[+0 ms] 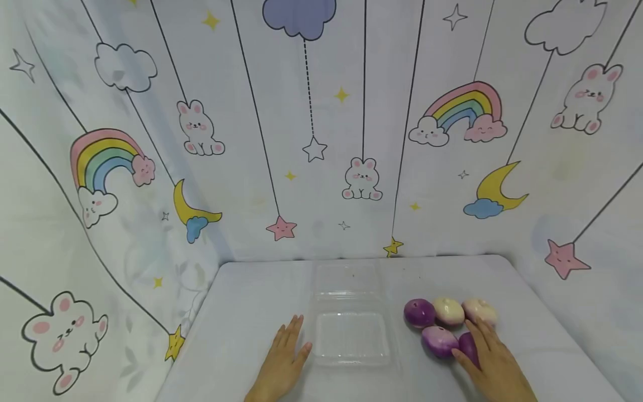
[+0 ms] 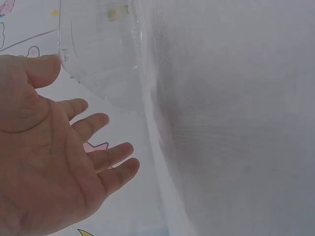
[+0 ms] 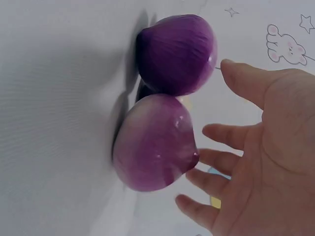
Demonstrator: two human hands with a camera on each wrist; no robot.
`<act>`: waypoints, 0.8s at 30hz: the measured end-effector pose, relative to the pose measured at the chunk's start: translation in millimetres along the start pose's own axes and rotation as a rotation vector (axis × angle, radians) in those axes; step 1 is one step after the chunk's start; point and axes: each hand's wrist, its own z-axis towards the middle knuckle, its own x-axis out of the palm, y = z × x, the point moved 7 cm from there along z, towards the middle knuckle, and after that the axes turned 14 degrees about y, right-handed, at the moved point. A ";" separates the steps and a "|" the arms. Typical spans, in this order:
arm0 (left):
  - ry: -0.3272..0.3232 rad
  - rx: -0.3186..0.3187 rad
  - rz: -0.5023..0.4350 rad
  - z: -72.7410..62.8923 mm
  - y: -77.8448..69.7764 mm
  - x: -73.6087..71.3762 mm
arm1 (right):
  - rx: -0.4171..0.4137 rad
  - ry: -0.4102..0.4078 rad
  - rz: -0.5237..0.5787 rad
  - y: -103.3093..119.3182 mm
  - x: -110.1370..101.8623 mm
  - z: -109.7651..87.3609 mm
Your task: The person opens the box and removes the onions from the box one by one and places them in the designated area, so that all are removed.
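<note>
My left hand (image 1: 279, 360) lies just left of a clear plastic container (image 1: 351, 362), fingers loosely extended and holding nothing. In the left wrist view its thumb overlaps the edge of the clear plastic (image 2: 101, 49). On the right, my right hand (image 1: 492, 360) is over the near side of a group of onions, fingers spread and relaxed. It partly covers a purple onion (image 1: 467, 346) and overlaps a whitish onion (image 1: 479, 308). Seen from the right wrist, the fingertips come close to a pinkish-purple onion (image 3: 152, 142), with a dark purple onion (image 3: 179, 54) beside it.
The container's lid (image 1: 346, 279) is hinged back toward the wall. Farther left in the group are a purple onion (image 1: 419, 313), a white onion (image 1: 449, 311) and a purple-and-white onion (image 1: 440, 341). A patterned cloth (image 1: 321, 190) hangs behind the white table (image 1: 241, 312).
</note>
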 end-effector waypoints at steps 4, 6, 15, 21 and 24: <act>0.007 0.005 -0.032 0.2 -3.9 0.6 | 0.033 0.009 0.008 -9.0 2.0 -1.5; 0.013 -0.003 -0.059 0.3 -4.3 1.9 | 0.069 0.039 0.020 -14.4 3.7 -2.2; 0.015 -0.026 -0.145 2.1 -4.4 7.2 | 0.196 0.178 0.023 -27.2 8.9 -2.8; 0.013 -0.050 -0.200 3.7 -4.4 9.3 | 0.247 0.212 0.022 -34.4 12.4 -1.3; -0.004 -0.042 -0.223 4.1 -6.0 7.5 | 0.264 0.211 0.026 -39.0 13.8 -2.4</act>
